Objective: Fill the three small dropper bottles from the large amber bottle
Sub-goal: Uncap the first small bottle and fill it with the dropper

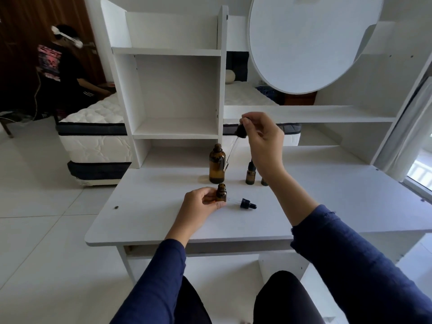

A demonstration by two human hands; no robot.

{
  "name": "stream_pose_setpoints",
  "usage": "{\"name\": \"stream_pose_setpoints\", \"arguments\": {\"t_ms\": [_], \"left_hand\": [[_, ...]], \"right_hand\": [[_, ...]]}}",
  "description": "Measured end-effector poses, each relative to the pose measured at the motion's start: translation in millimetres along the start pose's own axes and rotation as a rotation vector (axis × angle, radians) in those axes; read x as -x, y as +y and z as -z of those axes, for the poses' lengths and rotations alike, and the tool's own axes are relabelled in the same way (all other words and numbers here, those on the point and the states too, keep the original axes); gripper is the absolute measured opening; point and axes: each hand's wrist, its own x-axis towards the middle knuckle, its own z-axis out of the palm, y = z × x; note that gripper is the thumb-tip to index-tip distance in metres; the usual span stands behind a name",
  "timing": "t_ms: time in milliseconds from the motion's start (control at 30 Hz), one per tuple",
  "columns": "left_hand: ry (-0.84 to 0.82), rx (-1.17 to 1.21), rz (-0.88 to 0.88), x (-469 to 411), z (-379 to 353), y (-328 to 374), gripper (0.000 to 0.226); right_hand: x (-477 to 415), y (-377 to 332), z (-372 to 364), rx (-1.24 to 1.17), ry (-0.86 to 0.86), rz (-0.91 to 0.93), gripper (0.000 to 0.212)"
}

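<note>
The large amber bottle [217,165] stands open and upright on the white desk [163,220]. My right hand [264,139] pinches the black bulb of its long glass dropper [233,148], which hangs tilted beside the bottle's shoulder, tip outside the neck. My left hand [201,201] grips an uncapped small amber bottle [221,195] standing just in front of the large one. Its black dropper cap [248,204] lies on its side to the right. A second small capped bottle [250,173] stands behind my right wrist. A third bottle [264,182] is mostly hidden by that wrist.
White shelving [175,90] rises at the back of the desk, with a round white panel [304,43] at upper right. A mattress [93,127] lies on the floor to the left, where another person [63,66] wearing a headset sits.
</note>
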Motion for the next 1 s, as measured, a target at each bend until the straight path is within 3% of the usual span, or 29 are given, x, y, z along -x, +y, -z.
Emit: {"name": "stream_pose_setpoints", "arguments": {"t_ms": [1000], "left_hand": [[0.002,0.000,-0.003,0,-3,0,0.029]], "right_hand": [[18,12,-4,0.046,-0.193,-0.017,0.011]]}}
